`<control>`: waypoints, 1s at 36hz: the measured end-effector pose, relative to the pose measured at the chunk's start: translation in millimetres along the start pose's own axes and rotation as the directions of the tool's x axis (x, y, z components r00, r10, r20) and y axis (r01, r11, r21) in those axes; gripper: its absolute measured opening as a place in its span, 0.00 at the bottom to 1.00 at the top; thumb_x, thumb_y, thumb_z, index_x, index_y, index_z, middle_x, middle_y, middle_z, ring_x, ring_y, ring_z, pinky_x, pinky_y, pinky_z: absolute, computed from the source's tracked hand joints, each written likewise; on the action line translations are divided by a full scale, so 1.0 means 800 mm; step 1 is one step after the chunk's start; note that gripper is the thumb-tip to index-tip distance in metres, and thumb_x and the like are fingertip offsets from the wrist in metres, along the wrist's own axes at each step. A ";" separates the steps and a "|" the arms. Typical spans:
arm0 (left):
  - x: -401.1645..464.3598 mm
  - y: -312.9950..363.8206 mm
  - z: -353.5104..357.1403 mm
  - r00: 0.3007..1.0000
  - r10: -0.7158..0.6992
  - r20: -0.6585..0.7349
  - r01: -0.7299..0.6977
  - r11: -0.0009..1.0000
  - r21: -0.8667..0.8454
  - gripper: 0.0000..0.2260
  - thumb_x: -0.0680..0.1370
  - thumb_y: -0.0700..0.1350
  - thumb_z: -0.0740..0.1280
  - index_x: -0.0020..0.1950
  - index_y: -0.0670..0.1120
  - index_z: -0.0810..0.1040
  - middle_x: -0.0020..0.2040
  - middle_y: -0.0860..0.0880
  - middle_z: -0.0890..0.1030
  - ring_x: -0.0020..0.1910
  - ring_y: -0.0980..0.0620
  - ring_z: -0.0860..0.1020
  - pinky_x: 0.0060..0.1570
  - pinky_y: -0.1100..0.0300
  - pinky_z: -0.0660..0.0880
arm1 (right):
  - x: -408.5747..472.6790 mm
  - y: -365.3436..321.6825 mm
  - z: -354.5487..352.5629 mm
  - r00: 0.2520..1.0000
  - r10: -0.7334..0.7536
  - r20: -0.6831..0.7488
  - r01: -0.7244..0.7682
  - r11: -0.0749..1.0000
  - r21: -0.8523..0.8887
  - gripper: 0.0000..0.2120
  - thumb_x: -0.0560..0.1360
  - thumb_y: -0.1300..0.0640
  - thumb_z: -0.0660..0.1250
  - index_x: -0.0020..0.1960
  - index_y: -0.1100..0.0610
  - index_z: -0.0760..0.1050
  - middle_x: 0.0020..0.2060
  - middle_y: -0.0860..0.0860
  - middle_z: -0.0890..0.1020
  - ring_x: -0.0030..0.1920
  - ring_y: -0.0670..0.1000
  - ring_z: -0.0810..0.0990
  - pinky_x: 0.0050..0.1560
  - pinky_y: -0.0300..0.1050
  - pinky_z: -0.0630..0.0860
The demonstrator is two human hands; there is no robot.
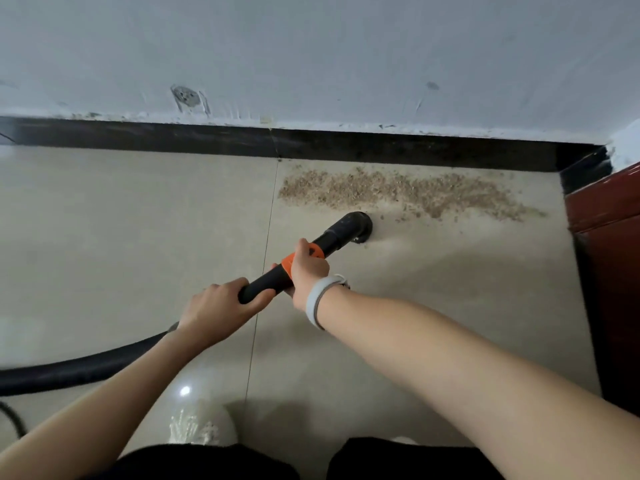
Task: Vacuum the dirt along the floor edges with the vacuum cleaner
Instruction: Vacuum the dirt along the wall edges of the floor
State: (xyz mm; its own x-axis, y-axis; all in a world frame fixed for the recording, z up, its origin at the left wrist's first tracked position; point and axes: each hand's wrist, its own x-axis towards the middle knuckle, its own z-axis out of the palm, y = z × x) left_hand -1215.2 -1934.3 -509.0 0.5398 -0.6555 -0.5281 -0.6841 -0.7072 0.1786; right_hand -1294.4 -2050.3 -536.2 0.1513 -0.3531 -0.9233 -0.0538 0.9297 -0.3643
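Note:
A band of brown granular dirt point(408, 194) lies on the beige tile floor along the black skirting board point(207, 140). The black vacuum wand point(337, 235) has an orange collar, and its round nozzle point(360, 228) rests on the floor just below the dirt's left part. My right hand point(308, 271) grips the wand at the orange collar. My left hand point(221, 303) grips the black handle lower down. A black hose point(79, 370) runs off to the left behind my left arm.
A white scuffed wall point(311, 57) rises above the skirting. A dark red wooden door frame point(609, 237) stands at the right, closing the corner. A thin black cable point(12, 419) lies at the lower left. A tile joint point(266, 244) runs down the floor.

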 end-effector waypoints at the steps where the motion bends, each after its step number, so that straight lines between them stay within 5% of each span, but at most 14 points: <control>1: -0.001 0.000 0.009 1.000 0.008 0.009 -0.008 1.000 -0.006 0.22 0.75 0.67 0.56 0.39 0.49 0.71 0.32 0.51 0.76 0.34 0.50 0.75 0.31 0.58 0.64 | 0.005 0.005 -0.005 1.000 -0.004 0.002 0.004 1.000 -0.010 0.12 0.79 0.48 0.62 0.47 0.58 0.70 0.41 0.54 0.79 0.39 0.54 0.84 0.51 0.53 0.82; 5: -0.001 -0.003 0.036 0.997 0.039 0.061 -0.034 0.996 -0.087 0.22 0.76 0.66 0.57 0.40 0.48 0.73 0.31 0.52 0.75 0.32 0.50 0.74 0.31 0.58 0.65 | 0.021 0.023 -0.017 0.999 -0.039 -0.024 0.037 0.995 -0.091 0.21 0.79 0.45 0.62 0.63 0.60 0.68 0.48 0.55 0.81 0.40 0.53 0.85 0.52 0.52 0.81; 11: 0.003 -0.016 0.034 0.999 0.052 -0.005 -0.053 0.988 -0.148 0.21 0.76 0.65 0.57 0.38 0.48 0.71 0.31 0.51 0.75 0.32 0.50 0.74 0.31 0.58 0.65 | 0.024 0.025 0.002 0.992 -0.093 -0.085 0.083 0.989 -0.121 0.17 0.78 0.46 0.62 0.57 0.59 0.70 0.41 0.53 0.80 0.43 0.55 0.85 0.52 0.55 0.81; 14: -0.002 -0.035 0.037 0.998 0.036 -0.052 -0.043 0.988 -0.145 0.21 0.76 0.65 0.58 0.36 0.48 0.69 0.31 0.51 0.75 0.32 0.49 0.73 0.30 0.58 0.64 | 0.024 0.040 0.020 0.993 -0.095 -0.072 0.082 0.983 -0.164 0.22 0.76 0.44 0.63 0.62 0.59 0.69 0.46 0.56 0.81 0.46 0.57 0.84 0.52 0.55 0.81; 19: -0.007 -0.075 0.056 0.998 -0.021 -0.054 0.003 0.953 -0.302 0.22 0.75 0.65 0.59 0.38 0.47 0.72 0.30 0.49 0.77 0.34 0.45 0.78 0.30 0.57 0.66 | 0.016 0.063 0.048 0.989 -0.140 -0.046 0.126 0.965 -0.230 0.20 0.79 0.47 0.62 0.62 0.60 0.65 0.39 0.53 0.78 0.46 0.58 0.84 0.55 0.56 0.79; 28: 0.000 -0.123 0.062 0.976 -0.182 -0.117 0.094 0.843 -0.529 0.22 0.74 0.66 0.59 0.35 0.49 0.73 0.29 0.48 0.79 0.31 0.46 0.79 0.38 0.49 0.78 | 0.024 0.085 0.138 0.965 -0.262 0.010 0.237 0.858 -0.455 0.29 0.66 0.38 0.60 0.57 0.59 0.63 0.48 0.59 0.80 0.47 0.63 0.82 0.55 0.60 0.77; 36: 0.016 -0.141 0.051 0.968 -0.238 -0.076 0.151 0.801 -0.580 0.26 0.68 0.68 0.54 0.35 0.45 0.73 0.29 0.46 0.80 0.26 0.50 0.79 0.37 0.55 0.76 | 0.025 0.080 0.171 0.970 -0.241 0.008 0.209 0.824 -0.526 0.23 0.74 0.42 0.61 0.55 0.60 0.61 0.37 0.53 0.77 0.48 0.61 0.82 0.56 0.57 0.77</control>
State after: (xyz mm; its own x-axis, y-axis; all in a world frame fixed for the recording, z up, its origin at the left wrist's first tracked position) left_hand -1151.3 -1852.1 -569.3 0.7229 -0.4866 -0.4905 -0.1818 -0.8189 0.5444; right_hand -1159.7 -1983.2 -561.2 0.1677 -0.5662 -0.8070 -0.5322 0.6371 -0.5576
